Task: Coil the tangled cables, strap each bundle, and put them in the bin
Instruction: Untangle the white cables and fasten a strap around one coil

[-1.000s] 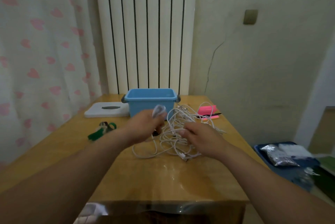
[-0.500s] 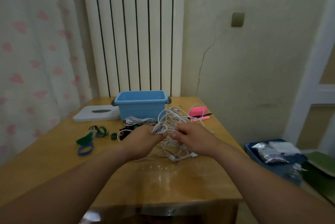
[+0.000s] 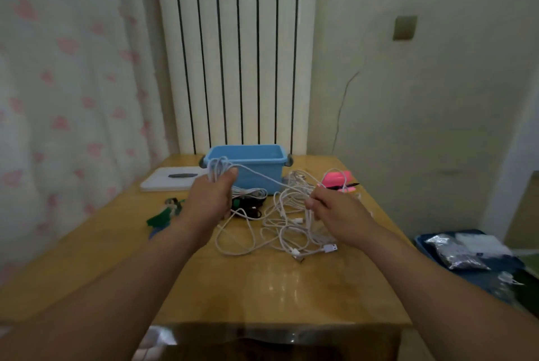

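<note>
A person's left hand (image 3: 208, 204) curls its fingers round a small coil of white cable (image 3: 217, 168), from which one strand runs across to the right hand (image 3: 339, 214), whose fingers pinch it. The tangled cables (image 3: 280, 232) lie mid-table (image 3: 262, 287), in front of the blue bin (image 3: 262, 161) at the far edge. Green straps (image 3: 162, 217) lie near the left edge.

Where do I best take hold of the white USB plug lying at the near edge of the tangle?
Pinch the cord just behind the USB plug, coming from above on the near side: it lies flat on the table, pointing right, seemingly clear of the loops of the tangle.
</note>
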`<state>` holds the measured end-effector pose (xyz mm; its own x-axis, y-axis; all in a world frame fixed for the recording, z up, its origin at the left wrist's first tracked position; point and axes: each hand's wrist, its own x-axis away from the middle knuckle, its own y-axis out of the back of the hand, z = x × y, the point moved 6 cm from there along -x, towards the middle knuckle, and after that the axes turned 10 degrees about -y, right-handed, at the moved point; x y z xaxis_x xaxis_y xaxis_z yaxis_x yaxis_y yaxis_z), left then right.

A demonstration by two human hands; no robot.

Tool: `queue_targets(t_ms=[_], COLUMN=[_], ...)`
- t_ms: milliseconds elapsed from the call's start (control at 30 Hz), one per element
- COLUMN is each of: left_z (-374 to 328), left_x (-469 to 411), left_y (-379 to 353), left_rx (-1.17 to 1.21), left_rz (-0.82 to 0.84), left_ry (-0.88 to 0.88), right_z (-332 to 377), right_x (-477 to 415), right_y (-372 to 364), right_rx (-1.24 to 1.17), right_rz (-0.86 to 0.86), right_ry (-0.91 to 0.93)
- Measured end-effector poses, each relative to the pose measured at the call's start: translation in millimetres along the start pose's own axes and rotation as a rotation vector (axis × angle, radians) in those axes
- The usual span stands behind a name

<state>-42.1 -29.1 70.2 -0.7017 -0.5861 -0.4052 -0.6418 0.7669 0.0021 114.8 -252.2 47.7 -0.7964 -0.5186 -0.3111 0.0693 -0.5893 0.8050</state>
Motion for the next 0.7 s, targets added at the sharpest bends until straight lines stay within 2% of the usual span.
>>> queue_targets(t_ms=[100,200,367,467,700], left_z=[22,37,45,47,41], left_x=[12,22,40,48,44], left_y=[-10,-26,-51,-66,-79], left_rx=[-0.017,0.143,0.184,0.165,0.322], left_rz=[0.072,0.08,0.108,0.171,0.095], left_ry=[0.083,0.148,0.18,0.185,0.271], right_z=[11,30,41,48,57], right_x=[7,12,27,38,59], right_y=[-6,-16,-28,-40,-47], right_rx=[-0.014,-0.098,-0.51,-0.445,-0.179], right_rz=[0.025,0.025,-0.04,-0.021,-0.042], right_ry=[0.012,0.046,-0.07,0.023,0.198])
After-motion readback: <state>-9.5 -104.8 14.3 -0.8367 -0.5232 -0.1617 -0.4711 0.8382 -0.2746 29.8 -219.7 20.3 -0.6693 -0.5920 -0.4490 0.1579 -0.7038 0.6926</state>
